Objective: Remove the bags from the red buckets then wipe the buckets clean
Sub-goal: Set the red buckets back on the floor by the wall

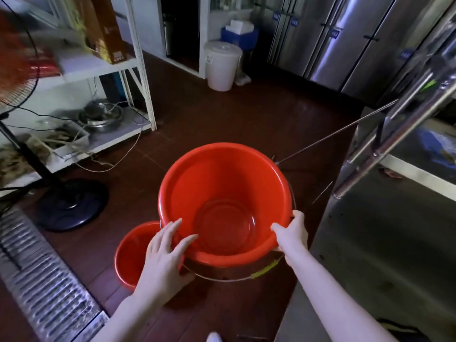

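Observation:
A large red bucket (222, 178) is held up in front of me, its inside bare, with no bag in it. Its wire handle with a yellow-green grip (265, 269) hangs below the near rim. My right hand (292, 234) grips the near right rim, thumb inside the bucket. My left hand (165, 253) lies with straight, spread fingers against the near left rim and outer wall. A second, smaller-looking red bucket (129, 255) stands on the floor at lower left, partly hidden behind my left hand and the held bucket.
A dark red tiled floor (209, 114) lies around. A fan base (74, 206) and white shelving (103, 67) stand on the left, a floor drain grate (42, 275) at lower left. A white lidded bin (222, 65) stands at the back. Steel counter and fridges (370, 218) are on the right.

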`<control>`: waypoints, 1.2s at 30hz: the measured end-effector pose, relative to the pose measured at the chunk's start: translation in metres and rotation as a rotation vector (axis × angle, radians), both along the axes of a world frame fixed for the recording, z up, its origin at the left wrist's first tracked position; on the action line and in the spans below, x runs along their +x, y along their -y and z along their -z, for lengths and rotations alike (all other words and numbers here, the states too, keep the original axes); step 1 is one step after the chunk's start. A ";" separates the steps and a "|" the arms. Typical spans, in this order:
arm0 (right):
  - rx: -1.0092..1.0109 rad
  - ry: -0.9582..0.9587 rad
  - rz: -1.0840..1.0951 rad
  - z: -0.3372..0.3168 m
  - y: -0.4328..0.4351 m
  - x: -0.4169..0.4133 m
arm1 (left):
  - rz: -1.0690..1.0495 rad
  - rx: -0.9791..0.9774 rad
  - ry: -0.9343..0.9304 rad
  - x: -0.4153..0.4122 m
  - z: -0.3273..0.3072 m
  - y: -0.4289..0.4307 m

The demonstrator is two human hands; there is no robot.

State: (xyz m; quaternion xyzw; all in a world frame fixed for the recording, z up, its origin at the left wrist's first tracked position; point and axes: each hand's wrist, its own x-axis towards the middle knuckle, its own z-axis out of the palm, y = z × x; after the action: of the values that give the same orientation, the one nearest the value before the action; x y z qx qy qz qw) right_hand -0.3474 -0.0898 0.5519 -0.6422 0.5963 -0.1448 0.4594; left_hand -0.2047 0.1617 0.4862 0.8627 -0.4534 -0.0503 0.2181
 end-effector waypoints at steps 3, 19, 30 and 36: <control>-0.033 -0.012 -0.014 0.017 0.018 0.019 | -0.128 -0.060 -0.231 0.022 0.015 0.010; 0.204 0.011 0.027 0.166 0.122 0.101 | -0.676 -0.126 -0.875 0.183 0.124 0.150; 0.271 -0.171 0.140 0.340 0.154 0.122 | -0.654 -0.086 -0.951 0.220 0.303 0.190; 0.237 -0.228 0.174 0.470 0.180 0.129 | -0.607 0.018 -0.966 0.239 0.422 0.215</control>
State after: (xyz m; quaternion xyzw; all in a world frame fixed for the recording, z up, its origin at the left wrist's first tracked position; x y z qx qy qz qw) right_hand -0.2184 -0.2700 0.0816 -0.5421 0.7105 -0.0391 0.4471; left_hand 0.0340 -0.0530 0.0638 0.8352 -0.0335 -0.3780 0.3980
